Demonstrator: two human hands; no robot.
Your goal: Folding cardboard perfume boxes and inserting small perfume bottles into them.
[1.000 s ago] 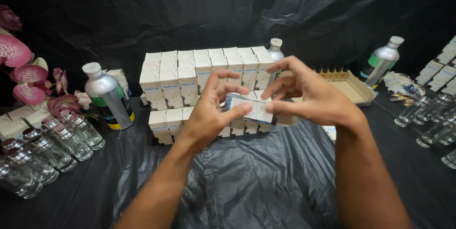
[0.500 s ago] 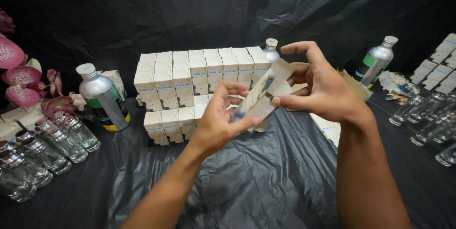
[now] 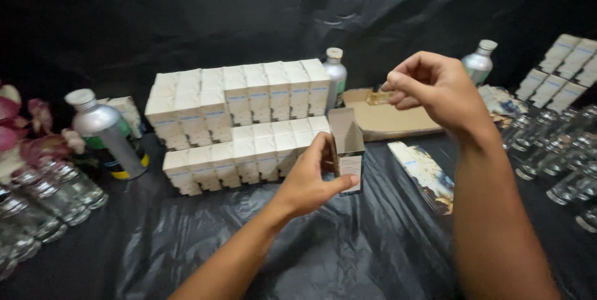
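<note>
The left hand [image 3: 311, 179] grips a small white carton [image 3: 347, 151], upright with its top flap open, just in front of the stacked rows of white cartons [image 3: 239, 120]. The right hand [image 3: 435, 88], raised to the right of that stack, pinches a small clear glass bottle [image 3: 377, 96] between thumb and fingertips, above a flat cardboard tray [image 3: 388, 123]. A silver metal bottle [image 3: 106, 132] stands left of the stack. A printed flat carton [image 3: 423, 175] lies right of the stack on the black-covered worktop [image 3: 348, 256].
</note>
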